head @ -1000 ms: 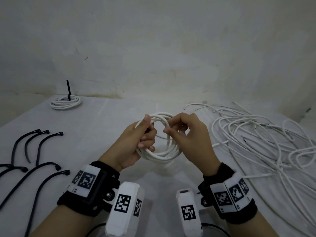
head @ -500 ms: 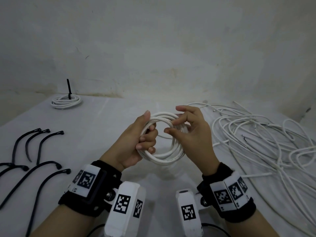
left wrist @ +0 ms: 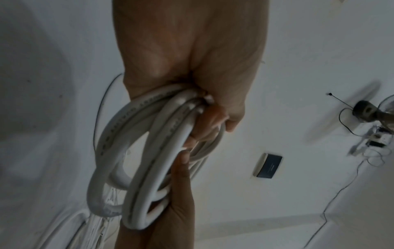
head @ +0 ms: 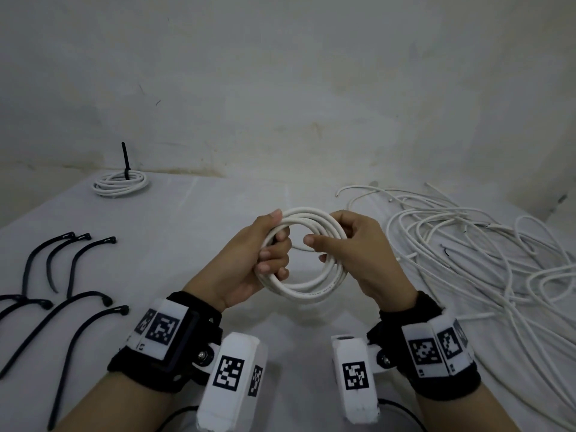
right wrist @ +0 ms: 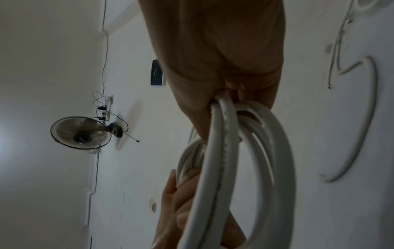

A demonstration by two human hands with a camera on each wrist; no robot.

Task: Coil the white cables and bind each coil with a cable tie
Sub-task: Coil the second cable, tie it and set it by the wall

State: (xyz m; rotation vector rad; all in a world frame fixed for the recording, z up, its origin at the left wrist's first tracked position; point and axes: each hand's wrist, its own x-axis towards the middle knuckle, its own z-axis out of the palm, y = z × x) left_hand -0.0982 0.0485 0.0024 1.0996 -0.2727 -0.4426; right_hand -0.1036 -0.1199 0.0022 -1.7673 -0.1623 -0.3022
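I hold a coil of white cable (head: 307,291) above the table, between both hands. My left hand (head: 265,254) grips the coil's left side, fingers curled through the ring and thumb along its top. My right hand (head: 352,247) grips the right side, thumb pointing into the ring. The left wrist view shows the coil's loops (left wrist: 149,151) bunched in my left palm; in the right wrist view the coil (right wrist: 234,168) hangs from my right hand. Several black cable ties (head: 74,266) lie at the left. No tie is on this coil.
A finished coil (head: 120,182) bound with a black tie lies at the far left by the wall. A tangle of loose white cables (head: 473,251) covers the table's right side. A white cloth covers the table (head: 193,219).
The coil has turned flatter toward me and dropped slightly. My right hand slid from pinching the coil's top to gripping its right side. The left hand kept its hold.
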